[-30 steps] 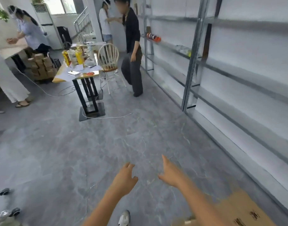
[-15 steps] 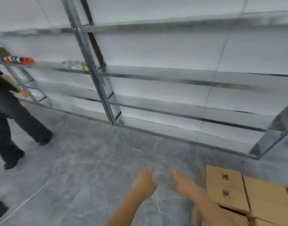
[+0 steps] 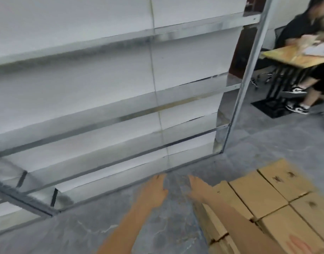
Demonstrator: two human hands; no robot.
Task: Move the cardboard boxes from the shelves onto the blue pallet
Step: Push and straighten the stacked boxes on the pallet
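Note:
Several brown cardboard boxes are stacked tightly at the lower right, their tops facing me. The pallet beneath them is hidden. My left hand and my right hand reach forward side by side above the grey floor, palms down, fingers loosely apart, holding nothing. My right forearm passes over the left edge of the box stack. The metal shelves ahead carry no boxes in this view.
A steel upright ends the shelf unit at the right. Beyond it a seated person in black works at a wooden table with a black base. Grey marbled floor lies between me and the shelves.
My view has swung right along the shelves: the walking person left the frame, and the box stack and a seated person came in. Both hands stay stretched forward and empty.

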